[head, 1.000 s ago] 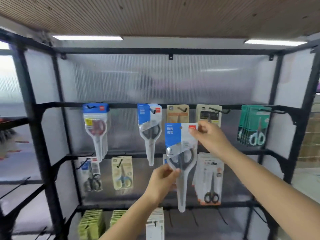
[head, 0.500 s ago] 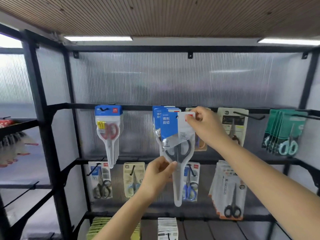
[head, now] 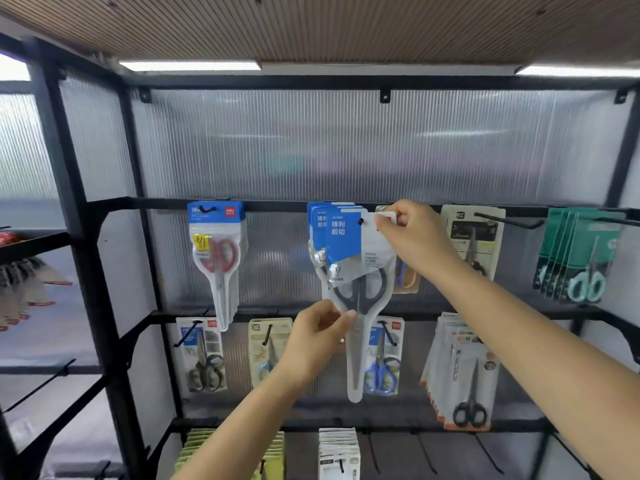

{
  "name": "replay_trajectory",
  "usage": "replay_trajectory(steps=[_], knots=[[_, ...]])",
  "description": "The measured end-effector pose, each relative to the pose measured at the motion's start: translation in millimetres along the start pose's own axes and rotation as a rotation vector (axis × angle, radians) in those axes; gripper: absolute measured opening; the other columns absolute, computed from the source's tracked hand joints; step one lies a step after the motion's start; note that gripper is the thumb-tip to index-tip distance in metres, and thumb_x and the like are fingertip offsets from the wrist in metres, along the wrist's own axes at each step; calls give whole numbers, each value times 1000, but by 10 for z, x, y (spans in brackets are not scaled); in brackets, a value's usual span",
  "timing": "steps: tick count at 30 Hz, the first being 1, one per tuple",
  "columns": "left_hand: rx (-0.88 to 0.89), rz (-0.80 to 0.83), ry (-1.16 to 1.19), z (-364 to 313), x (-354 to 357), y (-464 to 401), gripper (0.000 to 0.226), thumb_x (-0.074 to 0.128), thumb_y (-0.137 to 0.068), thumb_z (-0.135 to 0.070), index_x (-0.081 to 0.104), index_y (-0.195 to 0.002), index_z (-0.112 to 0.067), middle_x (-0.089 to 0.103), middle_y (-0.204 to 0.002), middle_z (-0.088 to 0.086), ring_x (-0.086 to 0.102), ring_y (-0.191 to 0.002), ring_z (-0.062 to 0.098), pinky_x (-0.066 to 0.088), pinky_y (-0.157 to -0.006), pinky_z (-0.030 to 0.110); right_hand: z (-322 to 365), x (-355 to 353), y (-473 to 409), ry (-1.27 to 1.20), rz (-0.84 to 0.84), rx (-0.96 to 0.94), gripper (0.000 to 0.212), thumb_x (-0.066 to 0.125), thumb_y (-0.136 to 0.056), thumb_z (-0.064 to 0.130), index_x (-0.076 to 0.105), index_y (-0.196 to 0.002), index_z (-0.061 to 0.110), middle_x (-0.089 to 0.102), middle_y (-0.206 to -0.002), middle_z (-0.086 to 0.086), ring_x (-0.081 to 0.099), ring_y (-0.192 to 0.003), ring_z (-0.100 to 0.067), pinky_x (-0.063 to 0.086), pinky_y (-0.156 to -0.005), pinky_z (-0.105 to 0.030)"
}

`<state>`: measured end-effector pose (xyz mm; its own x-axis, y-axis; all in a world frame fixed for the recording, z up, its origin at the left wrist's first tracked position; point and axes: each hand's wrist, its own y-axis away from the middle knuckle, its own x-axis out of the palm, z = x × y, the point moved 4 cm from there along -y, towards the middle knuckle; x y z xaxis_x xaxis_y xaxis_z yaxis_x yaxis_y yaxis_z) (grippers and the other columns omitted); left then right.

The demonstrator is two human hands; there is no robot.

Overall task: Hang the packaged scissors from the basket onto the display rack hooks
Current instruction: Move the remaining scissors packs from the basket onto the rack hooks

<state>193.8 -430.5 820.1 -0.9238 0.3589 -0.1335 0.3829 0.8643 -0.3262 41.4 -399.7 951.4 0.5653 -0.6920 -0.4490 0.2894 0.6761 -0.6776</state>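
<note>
Before a ribbed-panel display rack (head: 104,209), we hold the scissors pack (head: 360,278) upright: right hand (head: 412,237) pinching its top, seemingly at the hook (head: 361,221); left hand (head: 318,337) grasping below.

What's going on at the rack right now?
A person is hanging a blue-and-white pack of black-handled scissors on the top-row hook of the black metal display rack. The right hand pinches the card's top corner; the left hand steadies its lower edge. The hook tip shows through the hang hole, in front of matching packs.
</note>
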Motion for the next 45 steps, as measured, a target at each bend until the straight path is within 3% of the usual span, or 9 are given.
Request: replay_trajectory(steps=[6,9,18,25,29,32,35,40,45], knots=[[-40,45,59,64,28,-52,23,55,-94,-17,59,-90,6,69,-83,10,68,-77,18,59,-72,33,-49,104,-30,126,4,-16,8,54,-93,26,55,-89,19,53,-71,11,48,-65,-3,30,-52,-7],[-75,10,107,104,-5,-138,25,51,-96,-19,59,-87,3,64,-74,5,63,-67,11,57,-64,23,-77,174,-46,105,18,-17,9,54,-93,26,55,-93,17,57,-81,4,55,-77,-13,43,-63,-25],[-78,-92,17,304,-105,-580,33,53,-95,-27,60,-86,4,56,-75,12,56,-73,22,55,-77,42,-143,411,-107,146,-85,-109,18,55,-92,14,53,-110,12,57,-101,2,53,-85,-11,44,-71,-27],[-80,-76,-5,383,-127,-767,29,52,-96,-28,56,-74,-10,53,-66,2,55,-68,16,56,-77,37,-205,539,-194,214,-102,-102,33,55,-91,11,52,-123,11,51,-120,-5,50,-95,-12,40,-80,-25],[-83,-60,-4,430,-137,-839,28,52,-95,-30,58,-78,-9,59,-75,9,59,-74,21,56,-78,36,-233,590,-145,326,-48,-113,47,50,-95,18,38,-141,13,43,-140,-6,41,-126,-21,34,-101,-31],[-98,-63,-6,464,-146,-854,29,53,-94,-33,62,-86,-7,67,-87,17,66,-83,29,57,-82,40,-227,591,-57,404,-1,-125,57,47,-97,21,23,-148,16,32,-149,-4,32,-135,-22,29,-108,-35],[-88,-96,-68,457,-167,-832,25,56,-93,-33,59,-80,-12,65,-80,9,65,-80,26,56,-82,43,-200,573,44,484,35,-130,65,46,-97,24,10,-151,19,21,-155,-2,27,-138,-24,31,-108,-38],[325,-317,-553,196,-258,-602,15,59,-91,-26,59,-89,-11,53,-89,-4,54,-83,14,45,-70,28,-210,459,234,502,7,-145,64,47,-97,25,14,-150,13,24,-154,-5,31,-138,-23,36,-106,-37],[759,-282,-757,-243,-15,-297,23,49,-84,-26,59,-83,-6,60,-86,7,56,-77,22,46,-59,30,-328,278,468,529,47,-136,58,49,-94,20,27,-146,6,30,-151,-10,32,-137,-25,33,-108,-37]])
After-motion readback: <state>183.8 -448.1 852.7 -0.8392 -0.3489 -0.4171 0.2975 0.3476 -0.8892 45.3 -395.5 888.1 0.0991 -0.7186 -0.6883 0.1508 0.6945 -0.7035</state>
